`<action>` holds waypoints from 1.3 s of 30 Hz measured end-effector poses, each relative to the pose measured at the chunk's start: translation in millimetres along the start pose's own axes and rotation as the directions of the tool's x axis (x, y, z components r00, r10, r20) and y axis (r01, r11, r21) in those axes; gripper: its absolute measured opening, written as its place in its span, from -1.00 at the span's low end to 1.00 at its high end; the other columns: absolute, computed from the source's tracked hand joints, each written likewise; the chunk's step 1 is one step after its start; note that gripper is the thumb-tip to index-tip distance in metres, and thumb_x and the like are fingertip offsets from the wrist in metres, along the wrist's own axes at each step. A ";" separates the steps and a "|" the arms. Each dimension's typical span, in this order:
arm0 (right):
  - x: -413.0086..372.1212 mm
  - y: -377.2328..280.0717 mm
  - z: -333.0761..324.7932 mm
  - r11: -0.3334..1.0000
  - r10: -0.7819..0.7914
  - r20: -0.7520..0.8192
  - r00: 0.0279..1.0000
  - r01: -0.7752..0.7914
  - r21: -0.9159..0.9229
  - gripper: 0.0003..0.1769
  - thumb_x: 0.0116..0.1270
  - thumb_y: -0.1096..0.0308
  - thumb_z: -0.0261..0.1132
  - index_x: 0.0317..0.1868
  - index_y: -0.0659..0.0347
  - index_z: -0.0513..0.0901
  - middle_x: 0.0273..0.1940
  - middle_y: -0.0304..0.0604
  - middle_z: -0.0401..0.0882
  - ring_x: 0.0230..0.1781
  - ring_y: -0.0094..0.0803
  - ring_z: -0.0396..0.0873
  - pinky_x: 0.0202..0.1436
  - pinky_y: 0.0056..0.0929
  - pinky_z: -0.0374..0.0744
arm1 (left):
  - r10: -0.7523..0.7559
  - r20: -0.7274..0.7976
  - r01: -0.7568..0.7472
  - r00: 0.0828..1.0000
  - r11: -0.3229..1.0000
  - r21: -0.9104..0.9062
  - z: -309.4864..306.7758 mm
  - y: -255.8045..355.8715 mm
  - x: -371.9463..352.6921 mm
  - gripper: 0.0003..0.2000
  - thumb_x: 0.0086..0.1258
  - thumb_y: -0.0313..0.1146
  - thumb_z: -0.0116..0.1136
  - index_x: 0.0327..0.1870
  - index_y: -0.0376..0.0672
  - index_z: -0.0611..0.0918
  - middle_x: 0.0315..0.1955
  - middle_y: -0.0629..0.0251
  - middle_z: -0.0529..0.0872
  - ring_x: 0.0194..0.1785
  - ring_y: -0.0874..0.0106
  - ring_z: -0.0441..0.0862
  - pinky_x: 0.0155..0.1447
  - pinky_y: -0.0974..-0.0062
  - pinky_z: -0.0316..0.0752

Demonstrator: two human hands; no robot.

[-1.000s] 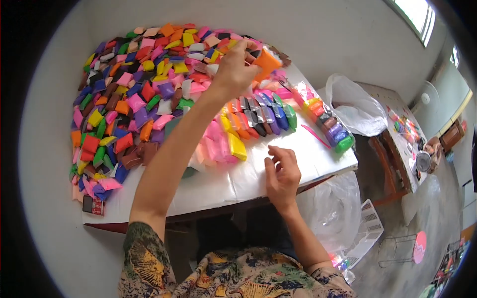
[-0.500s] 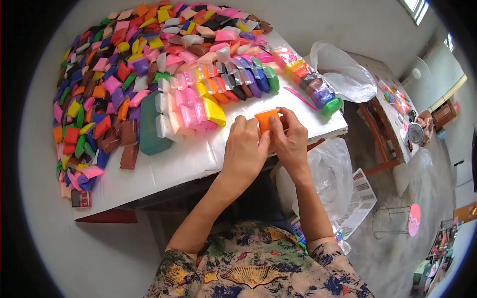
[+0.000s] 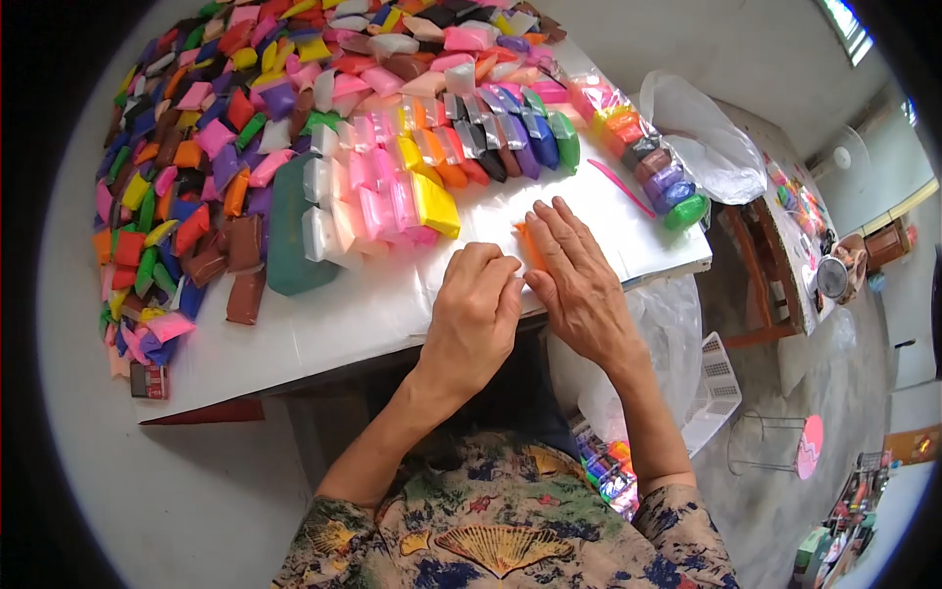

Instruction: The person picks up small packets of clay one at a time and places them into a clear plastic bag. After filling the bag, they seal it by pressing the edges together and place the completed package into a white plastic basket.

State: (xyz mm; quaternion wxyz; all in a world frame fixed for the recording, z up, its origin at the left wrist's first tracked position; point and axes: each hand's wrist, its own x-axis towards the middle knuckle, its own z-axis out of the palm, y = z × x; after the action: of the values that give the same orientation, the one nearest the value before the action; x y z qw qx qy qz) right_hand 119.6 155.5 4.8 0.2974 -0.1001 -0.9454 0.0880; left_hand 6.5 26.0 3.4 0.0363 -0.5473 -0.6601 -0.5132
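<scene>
My right hand [image 3: 589, 294] lies flat with its fingers stretched out over an orange clay packet [image 3: 531, 247] at the table's front edge. Only a small orange strip shows beside the fingers. Close by on the left, my left hand [image 3: 473, 309] is closed, thumb and fingertips pressed together near the packet's lower end; what they pinch is hidden. Just beyond, rows of coloured clay packets in clear-ended wrappers stand side by side, with a yellow packet [image 3: 435, 206] nearest my hands. A dark green block [image 3: 299, 231] stands against the left end of these rows.
A large heap of loose coloured packets [image 3: 216, 147] covers the table's left and back. On the right lie a clear bag of coloured packets [image 3: 653, 162], a pink strip [image 3: 622, 188] and a crumpled plastic bag [image 3: 702, 137]. A white basket [image 3: 714, 393] and pink-topped stool [image 3: 809, 447] stand below.
My right hand has gone from gripping the orange packet with bent fingers to lying flat over it. My left hand has drawn slightly down and closed. The view has shifted a little.
</scene>
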 end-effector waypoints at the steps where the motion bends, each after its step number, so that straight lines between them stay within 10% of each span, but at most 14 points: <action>1: 0.3 -1.0 0.1 1.000 0.012 0.005 1.000 -0.012 0.004 -0.44 0.46 0.25 0.21 0.33 0.45 0.43 0.37 0.20 0.39 0.47 0.13 0.28 0.52 -0.05 0.28 | -0.019 0.015 0.019 1.000 0.999 -0.031 0.8 -0.8 -0.5 -0.87 0.37 -0.58 0.16 -0.11 -0.39 0.60 -0.16 0.01 0.58 -0.10 0.07 0.58 -0.05 0.24 0.51; 6: -1.2 -3.7 2.5 0.997 0.026 0.031 0.999 -0.023 -0.074 -0.42 0.47 0.25 0.19 0.37 0.45 0.40 0.39 0.23 0.36 0.48 0.16 0.26 0.53 -0.05 0.25 | -0.065 0.089 0.072 0.994 0.995 -0.073 0.2 0.2 1.3 -0.81 0.32 -0.55 0.18 -0.08 -0.41 0.56 -0.15 0.00 0.52 -0.02 0.02 0.50 0.10 0.15 0.44; 12: -7.4 3.3 -25.0 0.876 0.206 -0.014 0.978 -0.178 0.448 -0.34 0.45 0.32 0.16 0.51 0.32 0.26 0.51 0.24 0.16 0.54 0.16 0.13 0.53 -0.09 0.23 | 0.032 0.046 -0.034 0.998 0.999 0.042 1.8 4.7 0.3 -0.75 0.26 -0.57 0.23 -0.05 -0.41 0.58 -0.11 0.01 0.53 -0.01 0.05 0.54 0.08 0.19 0.46; 20: -29.3 7.8 -11.6 0.992 0.125 -0.156 0.980 -0.127 -0.002 -0.71 0.27 0.46 0.35 -0.02 0.30 0.53 0.26 0.08 0.44 0.31 0.02 0.43 0.48 0.27 0.20 | 0.145 0.053 -0.153 0.988 0.966 0.210 16.6 1.9 5.0 -0.86 0.26 -0.52 0.26 -0.26 -0.32 0.53 -0.27 0.07 0.47 -0.17 0.07 0.49 -0.03 0.14 0.44; 27: -23.4 5.3 -5.2 0.984 0.011 -0.244 0.970 -0.053 -0.170 -0.84 0.19 0.50 0.35 -0.24 0.23 0.54 0.06 -0.13 0.54 0.16 -0.18 0.51 0.41 0.12 0.28 | 0.224 0.041 -0.227 0.974 0.942 0.247 21.0 -3.1 5.7 -0.90 0.24 -0.58 0.21 -0.31 -0.30 0.52 -0.33 0.08 0.46 -0.18 0.09 0.49 -0.05 0.17 0.45; 33: -23.2 -10.0 -6.0 0.970 0.090 -0.301 0.949 -0.152 -0.189 -0.86 0.21 0.49 0.31 -0.23 0.24 0.56 -0.10 -0.16 0.58 -0.08 -0.21 0.53 0.03 -0.14 0.38 | 0.268 -0.004 -0.257 0.963 0.928 0.269 23.0 0.4 0.9 -0.87 0.19 -0.61 0.22 -0.29 -0.31 0.53 -0.26 0.06 0.53 -0.21 0.11 0.51 -0.07 0.19 0.48; 39: -12.7 -34.4 -23.8 0.926 0.367 -0.185 0.912 -0.340 0.161 -0.67 0.28 0.50 0.24 0.06 0.34 0.59 -0.26 -0.05 0.62 -0.30 -0.13 0.59 -0.14 -0.19 0.51 | 0.419 -0.036 -0.371 0.907 0.837 0.402 16.8 1.5 -5.7 -0.82 0.21 -0.52 0.22 -0.23 -0.38 0.53 -0.05 -0.14 0.60 -0.17 0.14 0.63 -0.06 0.32 0.60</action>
State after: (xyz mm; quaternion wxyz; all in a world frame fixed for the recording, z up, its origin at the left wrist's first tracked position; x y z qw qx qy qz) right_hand 138.9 121.9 24.9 0.3814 -0.2597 -0.8669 0.1885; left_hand 18.6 33.9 -7.1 0.2889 -0.6213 -0.6171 -0.3870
